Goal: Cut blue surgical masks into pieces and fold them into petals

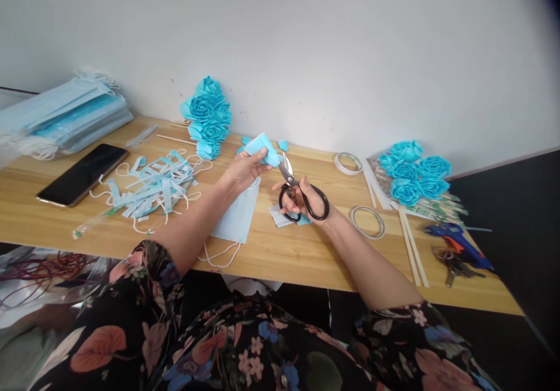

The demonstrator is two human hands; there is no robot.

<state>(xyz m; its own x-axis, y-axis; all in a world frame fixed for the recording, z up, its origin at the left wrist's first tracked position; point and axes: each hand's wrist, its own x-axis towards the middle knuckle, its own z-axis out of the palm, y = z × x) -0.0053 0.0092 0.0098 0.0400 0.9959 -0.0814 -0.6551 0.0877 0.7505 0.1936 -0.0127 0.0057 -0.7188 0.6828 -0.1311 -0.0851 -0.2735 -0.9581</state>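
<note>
Between the thumb and fingers of my left hand [246, 171] is a folded piece of blue mask fabric [263, 147]. My right hand [306, 199] has its fingers through the black handles of a pair of scissors [287, 171]. The scissors' blades point up and left, close beside the fabric's right edge; whether they touch it I cannot tell. Beneath my left wrist lies a light blue face mask [237, 219] with its ear loop toward me. Some cut fabric pieces [283, 216] lie under my right hand, partly hidden by it.
Left are a heap of cut mask strips [164, 184], a phone [83, 175] and stacked masks [74, 111]. Blue fabric roses [207, 114] stand at the wall, with more roses [413, 172] at right. Tape rolls [366, 222], sticks [412, 248], a glue gun [459, 244] and keys [452, 265] lie right.
</note>
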